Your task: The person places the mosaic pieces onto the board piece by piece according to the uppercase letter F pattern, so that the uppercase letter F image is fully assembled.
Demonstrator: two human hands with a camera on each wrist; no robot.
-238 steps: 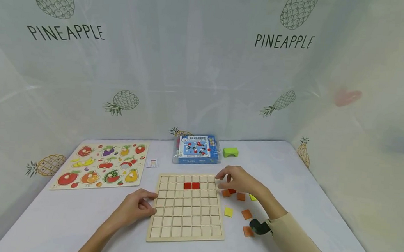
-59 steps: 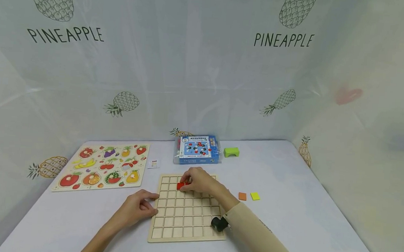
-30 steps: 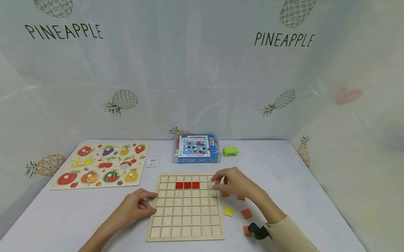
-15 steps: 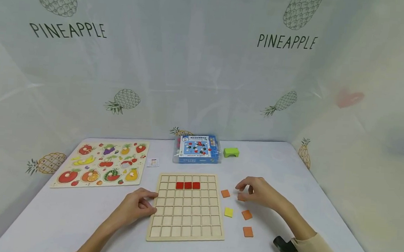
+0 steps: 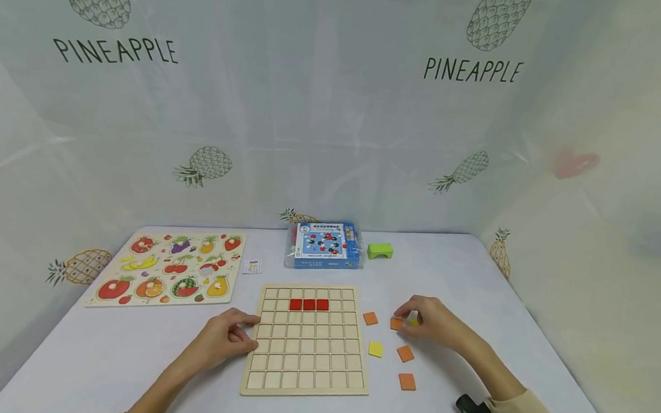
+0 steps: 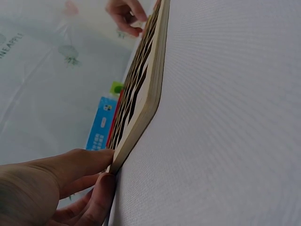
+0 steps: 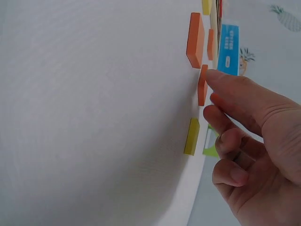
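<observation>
At orange tile with right hand, can't tell if gripping: pinch opposite edges, miss yellow tile. Touching board with left hand, can't tell if gripping: steady lightly.

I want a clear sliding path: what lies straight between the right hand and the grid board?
The head view shows one orange tile beside the grid board and a second orange tile at the right hand.
</observation>
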